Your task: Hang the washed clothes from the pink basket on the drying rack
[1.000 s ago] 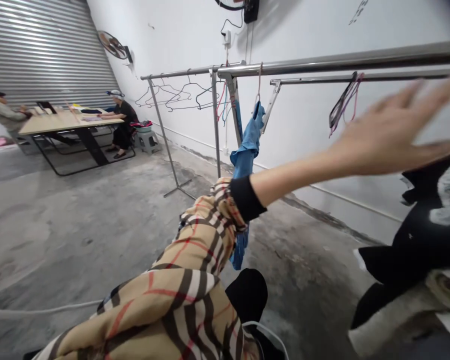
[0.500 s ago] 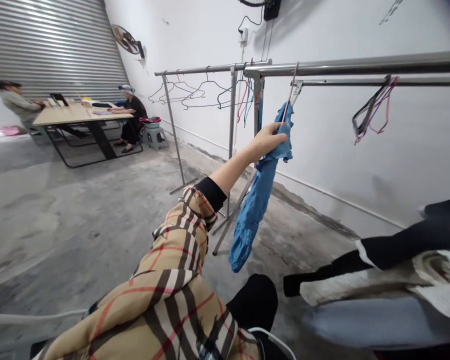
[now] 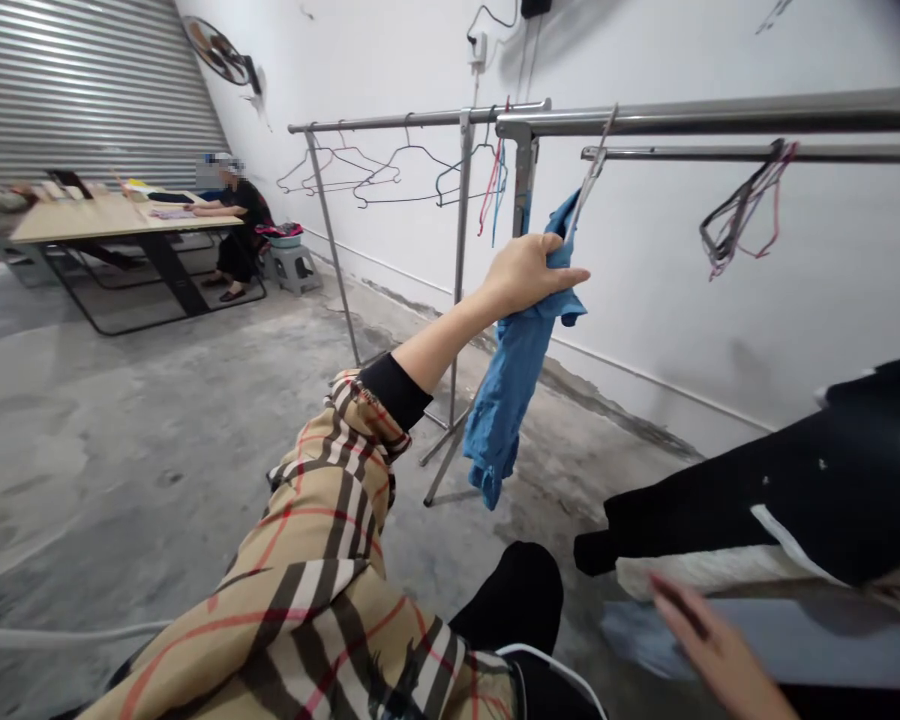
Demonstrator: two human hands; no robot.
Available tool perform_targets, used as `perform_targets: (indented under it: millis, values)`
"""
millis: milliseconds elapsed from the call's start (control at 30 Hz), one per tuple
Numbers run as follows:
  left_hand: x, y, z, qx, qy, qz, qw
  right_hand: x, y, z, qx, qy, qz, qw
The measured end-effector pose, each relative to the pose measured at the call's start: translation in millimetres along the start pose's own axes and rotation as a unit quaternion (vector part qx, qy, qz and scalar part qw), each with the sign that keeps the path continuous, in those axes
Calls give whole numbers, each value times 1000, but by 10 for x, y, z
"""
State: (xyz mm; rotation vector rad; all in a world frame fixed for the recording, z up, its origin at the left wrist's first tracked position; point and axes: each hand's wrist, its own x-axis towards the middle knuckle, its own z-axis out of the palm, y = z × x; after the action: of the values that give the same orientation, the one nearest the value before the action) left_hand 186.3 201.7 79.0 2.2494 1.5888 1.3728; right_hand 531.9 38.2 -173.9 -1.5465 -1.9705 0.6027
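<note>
A long blue garment (image 3: 506, 385) hangs bunched from a pale clothes hanger (image 3: 591, 180) hooked over the near metal rail. My left hand (image 3: 529, 275) grips its upper part just below the hanger, the thumb stretched out across the cloth; the other fingers are partly hidden. At the lower right my right hand (image 3: 720, 650) is blurred, its fingers stretched out with a gap between them and nothing visible in it. It is nearest to a pile of clothes, where a black garment (image 3: 727, 490) lies over whitish cloth and a grey-blue piece (image 3: 810, 640).
The near rail (image 3: 705, 115) runs to the right, with several hangers (image 3: 742, 215) bunched on a lower bar. Behind stands another rack (image 3: 420, 120) holding hangers. Two people sit at a table (image 3: 90, 225) by the shutter. A grey stool (image 3: 294, 268) stands beside it.
My right hand has come into view at the lower right, and the black garment there has shifted. The view has turned slightly right. The blue garment's lower end has risen.
</note>
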Motion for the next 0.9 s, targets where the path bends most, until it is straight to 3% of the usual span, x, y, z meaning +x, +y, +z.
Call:
perform_targets:
  millis: [100, 233, 300, 400, 567, 700, 800, 900]
  values:
    - [-73, 98, -20, 47, 39, 11, 998, 427, -525, -287, 57, -43, -31, 997]
    - [-158, 167, -5, 102, 70, 46, 991, 859, -1457, -688, 84, -70, -144, 984]
    - [-179, 177, 23, 134, 86, 67, 985, 1054, -1813, -754, 105, -68, -202, 971]
    - [-193, 201, 86, 153, 89, 95, 980, 1384, -2125, -699, 136, -40, -248, 958]
    - [-223, 314, 169, 75, 49, 112, 990, 1875, -2325, -437, 203, 40, -265, 942]
    - [-260, 376, 124, -49, -15, 147, 988, 2029, -2327, -292, 286, 117, -253, 917]
    - [-242, 388, 2, -134, 29, 149, 979, 2058, -2194, -272, 281, 120, -222, 926]
    - [-168, 400, -162, -215, 106, 111, 965, 2098, -1944, -261, 248, 116, -130, 953]
